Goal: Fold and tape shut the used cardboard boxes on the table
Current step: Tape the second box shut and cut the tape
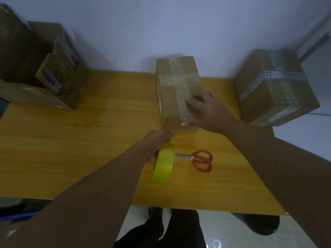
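The cardboard box (177, 90) in front of me is a plain brown oblong with dull, slightly creased faces, and glossy clear tape runs along its top seam and across it. The tape roll (163, 162) is a thick, smooth, yellow-green ring, and the scissors (198, 160) have steel blades and red loop handles. All of it sits on a varnished yellow wooden table (89, 140) pushed against a pale, bare wall (161, 24). An open box (53, 72) stands at the table's far left and a taped box (274, 86) at its right edge. My right hand (206, 108) lies flat on the near end of the box top, fingers straight, beside the seam. My left hand (157, 142) curls round the upper rim of the roll, just below the box's near face. A strip may stretch from roll to box, but the dim light hides it.
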